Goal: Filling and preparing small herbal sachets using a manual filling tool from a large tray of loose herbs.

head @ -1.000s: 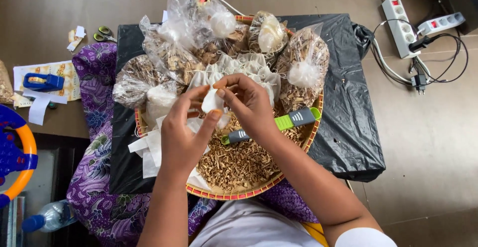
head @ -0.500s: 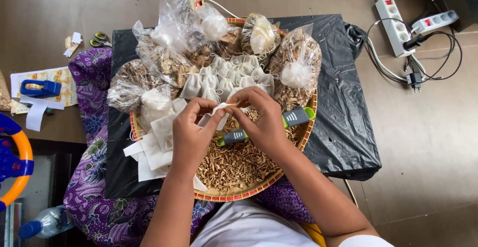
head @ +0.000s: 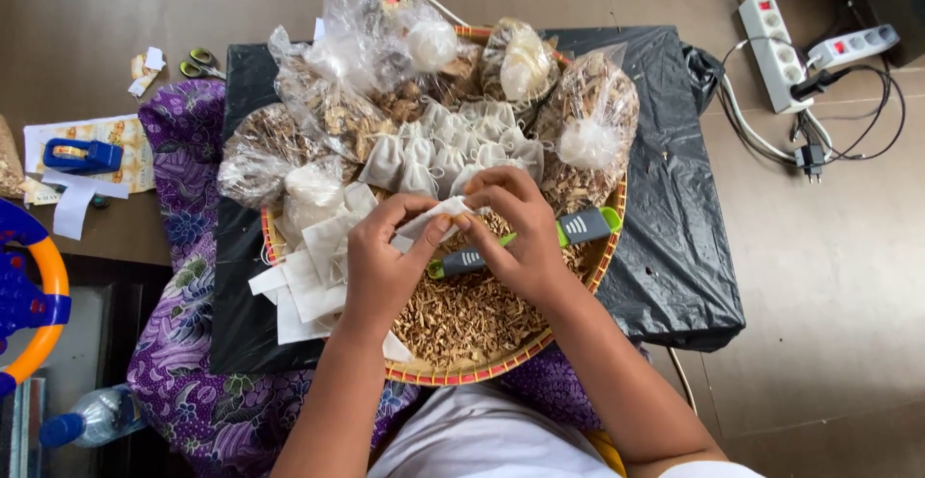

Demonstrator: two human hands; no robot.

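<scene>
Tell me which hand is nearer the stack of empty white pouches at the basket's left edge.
Left. The left hand lies right beside the stack of empty white pouches, its wrist next to them. The right hand is farther right, over the grey-and-green scoop.

At nine o'clock we see a blue tape dispenser (head: 81,155) lying on a printed paper sheet (head: 120,141), with a white paper strip (head: 75,203) just below it. Toward ten o'clock, small scissors (head: 201,62) rest on the brown floor beside torn paper scraps (head: 145,68). At two o'clock sit two white power strips (head: 774,37) with tangled black cables (head: 848,121). At eight o'clock we find a blue and orange toy (head: 29,295), and lower, a plastic bottle with a blue cap (head: 92,418).
</scene>
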